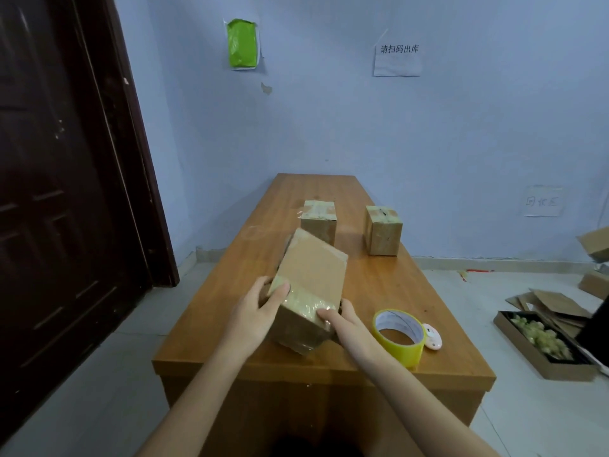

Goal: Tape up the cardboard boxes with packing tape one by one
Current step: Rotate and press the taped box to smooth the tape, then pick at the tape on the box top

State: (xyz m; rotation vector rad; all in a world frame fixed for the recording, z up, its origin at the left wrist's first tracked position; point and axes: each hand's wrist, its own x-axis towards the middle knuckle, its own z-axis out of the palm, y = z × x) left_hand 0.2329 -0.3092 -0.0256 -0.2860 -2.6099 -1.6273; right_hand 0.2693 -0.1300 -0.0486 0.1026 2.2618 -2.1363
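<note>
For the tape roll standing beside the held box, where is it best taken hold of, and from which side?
Probably from above, by the rim: the tape roll lies flat on the table with its hole facing up, so fingers can hook inside the ring and the thumb press the outer wall. The right hand is nearest, though it now holds the box.

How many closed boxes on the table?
3: held box tilted in both hands at the near end; left box and right box standing farther back. Nothing seems to hide more.
</note>
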